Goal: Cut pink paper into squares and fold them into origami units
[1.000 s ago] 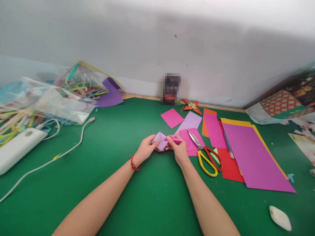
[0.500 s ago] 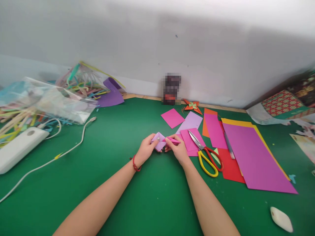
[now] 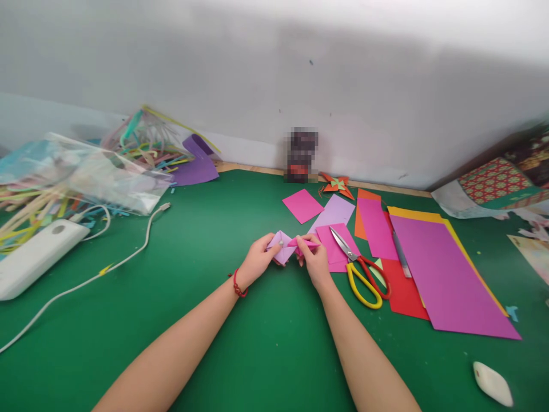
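Note:
Between thumb and fingers, my left hand (image 3: 258,258) holds a folded lilac paper piece (image 3: 280,240), with points sticking out. My right hand (image 3: 314,263) pinches a folded pink paper piece (image 3: 307,244), whose left tip meets the lilac one; whether it is tucked in, I cannot tell. My fingers hide the undersides of both. Just right of my right hand, scissors (image 3: 355,263) with one yellow and one red handle lie on pink paper squares (image 3: 338,237). Behind my hands lie another pink square (image 3: 302,206) and a lilac sheet (image 3: 334,212).
An orange and green paper star (image 3: 337,185) lies by the wall. Purple sheets (image 3: 450,274), a red sheet (image 3: 407,297) and a cutter knife (image 3: 401,254) are at right. A white power bank (image 3: 40,257), its cable (image 3: 146,237) and a plastic bag (image 3: 107,177) with paper strips occupy the left.
The pink piece's left tip shows more clearly against the lilac piece, and my right thumb has shifted slightly. The whole view has moved a little; both hands keep hold of their pieces.

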`<state>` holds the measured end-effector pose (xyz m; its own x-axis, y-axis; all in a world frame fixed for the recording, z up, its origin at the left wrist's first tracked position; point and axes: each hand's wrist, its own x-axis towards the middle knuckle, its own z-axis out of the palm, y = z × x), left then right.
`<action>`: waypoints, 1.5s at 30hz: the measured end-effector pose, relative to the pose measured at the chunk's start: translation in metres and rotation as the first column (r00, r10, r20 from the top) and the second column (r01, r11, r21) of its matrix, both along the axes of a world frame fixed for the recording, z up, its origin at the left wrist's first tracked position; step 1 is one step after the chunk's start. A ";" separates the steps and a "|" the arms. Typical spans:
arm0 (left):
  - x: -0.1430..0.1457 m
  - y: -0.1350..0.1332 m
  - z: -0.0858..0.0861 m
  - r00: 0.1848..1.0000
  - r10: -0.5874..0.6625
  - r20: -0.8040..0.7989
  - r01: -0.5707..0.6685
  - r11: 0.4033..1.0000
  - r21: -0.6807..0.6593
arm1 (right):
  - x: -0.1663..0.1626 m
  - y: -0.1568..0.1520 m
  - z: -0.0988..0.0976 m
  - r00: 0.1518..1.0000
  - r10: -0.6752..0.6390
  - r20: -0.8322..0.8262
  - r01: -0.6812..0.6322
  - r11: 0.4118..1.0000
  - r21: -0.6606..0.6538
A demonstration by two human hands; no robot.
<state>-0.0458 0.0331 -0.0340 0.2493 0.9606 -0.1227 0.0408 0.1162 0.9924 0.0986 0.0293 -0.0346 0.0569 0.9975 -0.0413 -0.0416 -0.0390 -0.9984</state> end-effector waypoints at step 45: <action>-0.003 -0.004 0.007 0.986 -0.139 0.087 0.142 0.989 -0.034 | 0.005 -0.005 0.007 0.954 0.292 -0.073 -0.295 0.955 -0.037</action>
<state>-0.0491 0.0291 -0.0265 0.3927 0.9100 -0.1329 -0.0241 0.1546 0.9877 0.1035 0.0239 -0.0272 -0.2424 0.9667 -0.0826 -0.0868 -0.1064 -0.9905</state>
